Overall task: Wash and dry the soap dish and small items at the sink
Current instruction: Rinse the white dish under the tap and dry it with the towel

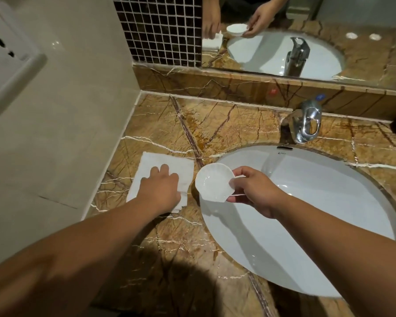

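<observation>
A white shell-shaped soap dish [212,183] hangs over the left rim of the white oval sink [306,225]. My right hand [254,191] pinches its right edge between thumb and fingers. My left hand [160,186] lies flat, fingers down, on a folded white towel [153,163] that rests on the brown marble counter [192,124] left of the sink. Whether the fingers grip the towel or only rest on it is not clear. The dish looks empty.
A chrome faucet [306,124] stands behind the sink. A mirror [306,30] above the ledge reflects hands, dish and basin. A beige tiled wall [66,110] bounds the counter on the left, with a dark mosaic strip [158,28] beside the mirror.
</observation>
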`<action>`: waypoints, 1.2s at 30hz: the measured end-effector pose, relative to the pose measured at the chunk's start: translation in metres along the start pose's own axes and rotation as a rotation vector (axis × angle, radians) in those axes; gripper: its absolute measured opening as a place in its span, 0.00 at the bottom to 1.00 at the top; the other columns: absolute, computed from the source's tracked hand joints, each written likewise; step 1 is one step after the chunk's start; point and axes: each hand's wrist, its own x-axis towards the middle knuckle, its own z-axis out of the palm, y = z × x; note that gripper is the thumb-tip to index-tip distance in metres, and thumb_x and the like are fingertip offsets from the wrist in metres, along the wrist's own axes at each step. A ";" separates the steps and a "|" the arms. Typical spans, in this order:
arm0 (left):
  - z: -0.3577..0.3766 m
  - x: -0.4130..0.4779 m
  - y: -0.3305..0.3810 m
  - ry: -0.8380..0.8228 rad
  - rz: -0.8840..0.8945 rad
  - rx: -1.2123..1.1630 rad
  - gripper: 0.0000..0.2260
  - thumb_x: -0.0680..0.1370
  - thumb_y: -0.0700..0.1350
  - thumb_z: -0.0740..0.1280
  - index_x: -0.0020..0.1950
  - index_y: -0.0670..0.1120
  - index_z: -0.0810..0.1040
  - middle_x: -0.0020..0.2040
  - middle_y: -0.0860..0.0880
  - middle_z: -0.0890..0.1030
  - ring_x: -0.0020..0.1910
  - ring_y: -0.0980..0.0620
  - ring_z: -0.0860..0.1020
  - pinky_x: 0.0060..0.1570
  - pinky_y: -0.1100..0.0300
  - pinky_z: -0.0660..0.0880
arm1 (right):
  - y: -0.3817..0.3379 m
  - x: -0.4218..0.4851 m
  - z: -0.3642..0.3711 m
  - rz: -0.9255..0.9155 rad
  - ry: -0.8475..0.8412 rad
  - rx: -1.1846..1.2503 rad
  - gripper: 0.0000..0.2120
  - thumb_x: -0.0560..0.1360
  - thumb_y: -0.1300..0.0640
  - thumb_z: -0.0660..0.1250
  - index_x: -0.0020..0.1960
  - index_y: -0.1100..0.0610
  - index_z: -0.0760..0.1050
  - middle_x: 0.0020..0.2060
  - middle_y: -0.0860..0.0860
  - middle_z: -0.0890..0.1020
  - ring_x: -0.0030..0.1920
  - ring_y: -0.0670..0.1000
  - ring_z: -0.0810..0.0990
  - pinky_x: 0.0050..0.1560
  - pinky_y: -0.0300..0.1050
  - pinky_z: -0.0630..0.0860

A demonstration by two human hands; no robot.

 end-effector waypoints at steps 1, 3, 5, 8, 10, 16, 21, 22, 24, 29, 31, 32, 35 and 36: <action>0.001 0.000 0.000 0.010 -0.009 -0.007 0.13 0.76 0.50 0.61 0.57 0.45 0.73 0.59 0.43 0.68 0.58 0.42 0.67 0.46 0.49 0.71 | 0.000 0.000 0.001 0.004 -0.002 0.003 0.06 0.75 0.68 0.63 0.50 0.60 0.74 0.42 0.60 0.79 0.37 0.55 0.81 0.45 0.51 0.83; 0.001 0.000 -0.002 0.006 -0.032 -0.052 0.12 0.76 0.50 0.61 0.55 0.44 0.74 0.58 0.44 0.69 0.57 0.42 0.67 0.47 0.48 0.71 | 0.000 -0.001 0.001 0.005 -0.003 0.009 0.06 0.76 0.68 0.63 0.51 0.60 0.74 0.43 0.61 0.79 0.39 0.56 0.81 0.44 0.50 0.83; -0.005 0.002 -0.008 0.018 -0.063 -0.177 0.11 0.76 0.51 0.61 0.49 0.44 0.74 0.52 0.45 0.69 0.53 0.43 0.70 0.45 0.50 0.71 | 0.001 -0.002 -0.001 0.000 -0.003 0.012 0.07 0.76 0.68 0.63 0.51 0.60 0.74 0.44 0.61 0.80 0.39 0.56 0.81 0.43 0.50 0.83; -0.021 0.006 -0.020 0.095 -0.125 -0.569 0.12 0.75 0.48 0.64 0.35 0.45 0.67 0.36 0.47 0.69 0.35 0.47 0.69 0.31 0.56 0.61 | -0.001 -0.004 -0.005 -0.014 -0.007 0.001 0.07 0.75 0.68 0.63 0.52 0.61 0.74 0.43 0.60 0.80 0.35 0.54 0.82 0.46 0.52 0.83; -0.039 0.007 -0.023 0.140 -0.164 -0.769 0.11 0.74 0.45 0.65 0.34 0.46 0.67 0.32 0.48 0.69 0.30 0.50 0.66 0.28 0.57 0.60 | -0.005 -0.005 -0.007 -0.023 -0.007 -0.004 0.07 0.75 0.68 0.63 0.53 0.62 0.73 0.44 0.61 0.80 0.36 0.55 0.82 0.47 0.53 0.83; -0.077 -0.009 0.014 0.070 0.067 -0.967 0.05 0.71 0.43 0.67 0.41 0.43 0.75 0.46 0.49 0.79 0.38 0.52 0.78 0.32 0.58 0.77 | -0.018 -0.013 -0.004 -0.059 -0.022 0.023 0.06 0.76 0.68 0.61 0.52 0.61 0.71 0.50 0.65 0.80 0.41 0.59 0.82 0.40 0.48 0.82; -0.060 -0.016 0.053 -0.007 0.103 -0.886 0.17 0.74 0.49 0.71 0.55 0.53 0.65 0.56 0.49 0.75 0.48 0.49 0.77 0.36 0.57 0.73 | -0.022 -0.019 -0.001 -0.169 -0.065 0.038 0.03 0.78 0.64 0.61 0.48 0.59 0.72 0.40 0.58 0.82 0.35 0.55 0.82 0.35 0.46 0.80; -0.057 -0.016 0.056 -0.001 0.089 -0.898 0.20 0.74 0.49 0.72 0.58 0.55 0.62 0.56 0.49 0.74 0.48 0.49 0.77 0.37 0.56 0.73 | -0.022 -0.020 -0.002 -0.186 -0.055 0.020 0.04 0.79 0.64 0.60 0.47 0.59 0.73 0.39 0.58 0.82 0.34 0.54 0.82 0.34 0.46 0.79; -0.055 -0.016 0.059 0.008 0.086 -0.939 0.22 0.75 0.49 0.71 0.60 0.57 0.60 0.55 0.49 0.75 0.46 0.50 0.77 0.37 0.54 0.74 | -0.022 -0.021 -0.005 -0.202 -0.024 -0.021 0.07 0.80 0.64 0.57 0.47 0.60 0.73 0.40 0.58 0.82 0.34 0.54 0.81 0.34 0.46 0.79; -0.065 -0.012 0.057 0.026 0.209 -0.753 0.20 0.78 0.48 0.67 0.62 0.62 0.59 0.48 0.55 0.75 0.39 0.51 0.78 0.30 0.57 0.74 | -0.032 -0.028 -0.019 -0.223 -0.072 -0.170 0.08 0.80 0.65 0.57 0.47 0.61 0.74 0.43 0.60 0.81 0.38 0.57 0.80 0.36 0.50 0.81; -0.067 -0.012 0.057 0.043 0.260 -0.670 0.22 0.78 0.48 0.66 0.65 0.62 0.59 0.48 0.56 0.75 0.40 0.55 0.77 0.30 0.58 0.72 | -0.041 -0.031 -0.026 -0.218 -0.157 -0.251 0.07 0.80 0.64 0.58 0.51 0.64 0.74 0.45 0.60 0.81 0.39 0.56 0.81 0.35 0.47 0.80; -0.068 -0.012 0.058 0.058 0.248 -0.675 0.22 0.78 0.48 0.66 0.66 0.62 0.59 0.48 0.56 0.76 0.40 0.54 0.77 0.31 0.57 0.72 | -0.044 -0.032 -0.029 -0.221 -0.175 -0.256 0.07 0.80 0.63 0.59 0.52 0.64 0.75 0.46 0.60 0.81 0.40 0.55 0.81 0.36 0.47 0.80; -0.069 -0.008 0.060 0.128 0.106 -0.828 0.19 0.79 0.47 0.64 0.67 0.60 0.63 0.48 0.53 0.77 0.41 0.50 0.78 0.37 0.50 0.79 | -0.046 -0.033 -0.027 -0.245 -0.140 -0.112 0.09 0.80 0.59 0.61 0.55 0.61 0.76 0.48 0.59 0.82 0.44 0.55 0.82 0.43 0.50 0.82; -0.070 -0.006 0.061 0.145 0.059 -0.903 0.18 0.80 0.46 0.63 0.67 0.58 0.64 0.50 0.52 0.77 0.42 0.49 0.78 0.40 0.48 0.79 | -0.044 -0.034 -0.023 -0.226 -0.146 -0.043 0.09 0.80 0.60 0.61 0.58 0.61 0.75 0.49 0.59 0.82 0.45 0.55 0.83 0.46 0.51 0.82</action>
